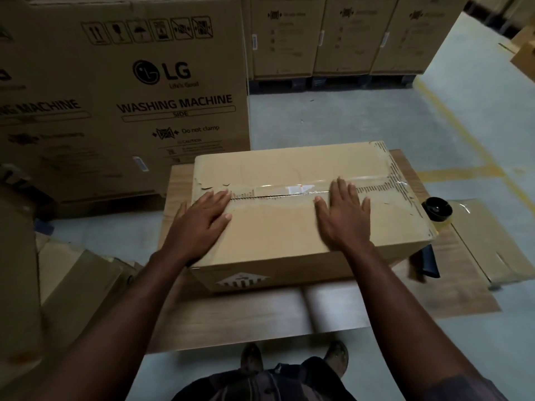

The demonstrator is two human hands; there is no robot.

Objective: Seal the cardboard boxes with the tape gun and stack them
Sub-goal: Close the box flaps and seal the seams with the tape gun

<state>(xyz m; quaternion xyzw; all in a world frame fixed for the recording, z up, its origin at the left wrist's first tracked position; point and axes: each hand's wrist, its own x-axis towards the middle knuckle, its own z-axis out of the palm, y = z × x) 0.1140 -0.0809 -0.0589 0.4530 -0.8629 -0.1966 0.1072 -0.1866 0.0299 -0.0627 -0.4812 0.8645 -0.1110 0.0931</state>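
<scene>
Closed cardboard box (289, 227) lengthwise on the wood-grain table (231, 314), top flaps down and meeting along a centre seam. Clear tape (289, 188) over the middle and right stretch of that seam, glossy under the light, running on to the box's right edge; torn, ragged paper at the seam's left end.

Left grip (202, 215): open, fingers straight and together, palm pressed flat on the near flap at the box's left end, fingertips reaching the seam. Nothing held.

Right grip (344, 215): open as well, fingers spread and straight, palm flat on the near flap right of centre, fingertips lying across the taped seam. Nothing held here either.

Tape gun (437, 209) on the table just beside the box's right end, black roll hub up, dark handle showing below the near right corner. Untouched by either grip.

Flattened cardboard (492, 241) on the grey floor (318, 120) to the right of the table. Large washing machine carton (130, 96) standing behind on the left, printed with handling symbols. Row of tall cartons (341, 33) further back. Yellow floor line (460, 171) on the right. Two shoes (252, 357) at the bottom edge, toes toward the table.
</scene>
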